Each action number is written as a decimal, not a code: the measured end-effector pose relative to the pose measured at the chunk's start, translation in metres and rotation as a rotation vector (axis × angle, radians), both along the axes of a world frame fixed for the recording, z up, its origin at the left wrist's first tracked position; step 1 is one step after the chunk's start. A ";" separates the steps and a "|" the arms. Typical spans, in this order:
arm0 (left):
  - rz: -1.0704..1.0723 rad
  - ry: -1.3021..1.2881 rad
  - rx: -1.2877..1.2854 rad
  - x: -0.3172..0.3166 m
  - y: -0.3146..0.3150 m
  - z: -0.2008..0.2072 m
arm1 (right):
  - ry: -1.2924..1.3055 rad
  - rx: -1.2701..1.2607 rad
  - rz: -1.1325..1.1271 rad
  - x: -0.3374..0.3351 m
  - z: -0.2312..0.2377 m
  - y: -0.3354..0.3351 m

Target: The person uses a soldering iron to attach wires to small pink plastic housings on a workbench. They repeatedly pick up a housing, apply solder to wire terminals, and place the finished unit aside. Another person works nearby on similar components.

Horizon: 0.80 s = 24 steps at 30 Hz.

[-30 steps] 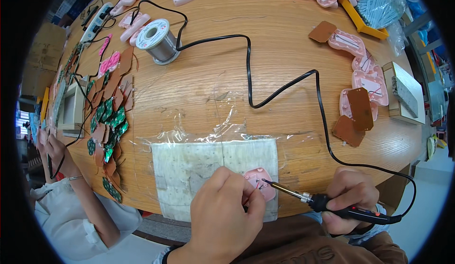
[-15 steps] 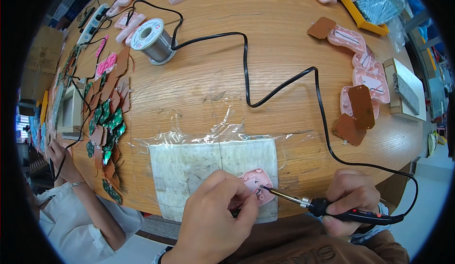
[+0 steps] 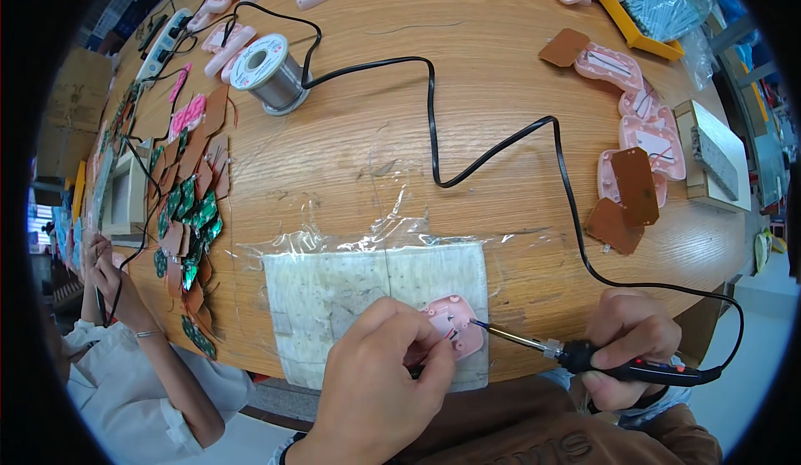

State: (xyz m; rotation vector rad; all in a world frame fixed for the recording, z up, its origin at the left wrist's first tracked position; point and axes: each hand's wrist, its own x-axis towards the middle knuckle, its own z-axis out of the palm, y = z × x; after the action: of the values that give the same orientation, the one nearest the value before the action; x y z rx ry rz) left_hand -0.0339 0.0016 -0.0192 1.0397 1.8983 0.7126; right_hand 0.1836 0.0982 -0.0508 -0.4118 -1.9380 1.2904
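Note:
On a pale cloth pad lies a small pink plastic casing with a white part and thin red and black wires inside. My left hand is closed at the casing's left side, gripping it with thumb and fingers; its palm side is hidden. A soldering iron with a black handle is held in my right hand, fingers wrapped round the grip. Its thin tip points left, over the casing's right edge, apart from the wires.
A solder wire spool stands at the back left. The iron's black cord crosses the table. Brown and green circuit boards are heaped left, beside a co-worker's hands. Pink casings and a yellow tray lie right.
My right hand has drawn the soldering iron a little right, its tip moving off the wires toward the casing's edge. My left hand stays nearly still. The co-worker's hands have shifted slightly.

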 end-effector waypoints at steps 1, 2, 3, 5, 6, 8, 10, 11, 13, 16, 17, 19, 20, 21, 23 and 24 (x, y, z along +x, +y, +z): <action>-0.013 0.011 -0.005 0.000 0.000 0.001 | 0.004 -0.004 -0.007 0.001 0.000 0.000; -0.025 0.021 -0.009 0.000 0.001 0.001 | -0.011 -0.001 -0.001 0.001 0.000 0.000; -0.023 0.018 -0.015 0.000 0.001 0.001 | -0.016 -0.004 0.000 0.002 0.001 0.000; -0.016 0.013 -0.027 0.000 0.001 0.002 | -0.021 -0.008 0.002 0.002 0.001 0.001; -0.003 0.001 -0.027 0.000 0.002 0.002 | -0.020 -0.009 0.003 0.002 0.001 0.001; 0.022 -0.024 -0.025 0.000 0.002 0.002 | -0.014 -0.009 0.014 0.001 0.000 0.002; 0.020 -0.022 -0.028 0.001 0.002 0.002 | -0.006 -0.007 0.034 0.001 -0.001 0.003; 0.019 -0.021 -0.029 0.001 0.002 0.001 | -0.009 -0.005 0.035 0.001 -0.001 0.003; 0.016 -0.015 -0.036 0.001 0.002 0.001 | -0.015 -0.001 0.036 0.001 -0.001 0.003; 0.015 -0.012 -0.032 0.001 0.002 0.001 | -0.033 -0.008 0.026 0.001 -0.001 0.003; 0.015 -0.012 -0.027 0.001 0.003 0.001 | -0.037 -0.009 0.032 0.000 -0.001 0.003; 0.028 -0.017 -0.029 0.002 0.003 0.002 | -0.040 -0.022 0.040 0.000 -0.001 0.003; 0.034 -0.019 -0.029 0.002 0.003 0.002 | -0.047 -0.011 0.042 0.000 -0.001 0.003; 0.023 0.012 -0.035 0.003 0.003 0.002 | -0.050 -0.012 0.038 0.000 -0.001 0.003; 0.000 0.071 -0.049 0.004 0.003 0.003 | -0.053 -0.009 0.032 -0.001 -0.001 0.003; -0.025 0.129 0.007 0.004 0.003 0.002 | -0.054 -0.004 0.029 -0.001 -0.001 0.003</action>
State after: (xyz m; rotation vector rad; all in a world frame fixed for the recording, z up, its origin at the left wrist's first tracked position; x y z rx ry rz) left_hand -0.0296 0.0045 -0.0168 1.1354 1.9899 0.6520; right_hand 0.1823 0.1012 -0.0514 -0.4260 -1.9933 1.3147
